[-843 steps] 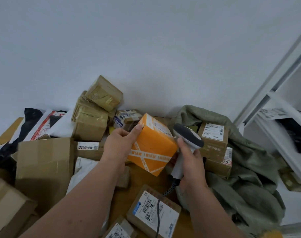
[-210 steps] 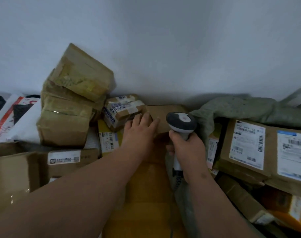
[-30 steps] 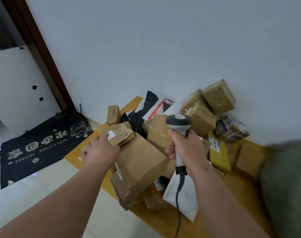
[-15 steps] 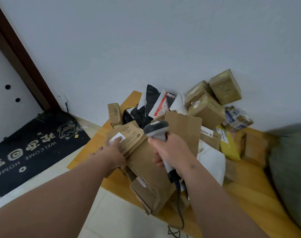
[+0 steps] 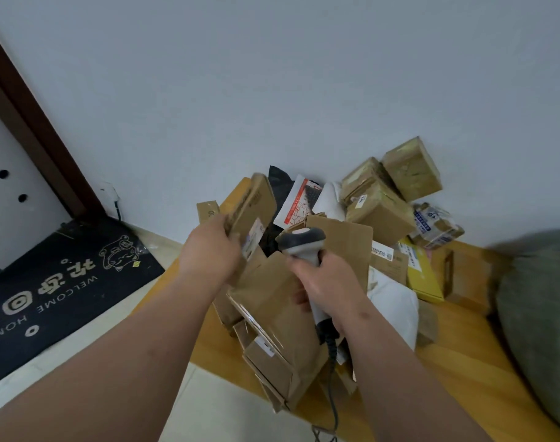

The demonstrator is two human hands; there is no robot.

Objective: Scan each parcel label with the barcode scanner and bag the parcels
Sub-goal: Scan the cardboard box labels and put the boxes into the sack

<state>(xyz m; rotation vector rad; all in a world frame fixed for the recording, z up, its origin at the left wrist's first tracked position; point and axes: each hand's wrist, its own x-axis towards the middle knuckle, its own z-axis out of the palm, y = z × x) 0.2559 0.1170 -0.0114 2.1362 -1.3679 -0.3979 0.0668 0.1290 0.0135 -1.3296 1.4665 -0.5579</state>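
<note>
My left hand [image 5: 210, 255] grips a small flat cardboard parcel [image 5: 256, 207], lifted and tilted above the pile, its white label [image 5: 252, 237] facing right. My right hand [image 5: 328, 282] is closed around the handle of the grey-and-white barcode scanner [image 5: 302, 242], whose head sits just right of that label. The scanner's cable [image 5: 332, 371] hangs down. Below both hands lies a heap of brown cardboard parcels [image 5: 272, 314] on a wooden platform [image 5: 457, 362]. The green sack [image 5: 540, 314] bulges at the right edge.
More taped boxes [image 5: 409, 169] are stacked against the white wall. A yellow parcel [image 5: 423, 272], white poly mailers [image 5: 396, 307] and a black mailer [image 5: 280, 178] lie among them. A black welcome mat [image 5: 58, 282] and a dark door frame [image 5: 32, 122] are at left.
My left hand has lifted the small flat parcel off the pile and tipped it upright. The scanner has moved right and up beside its label.
</note>
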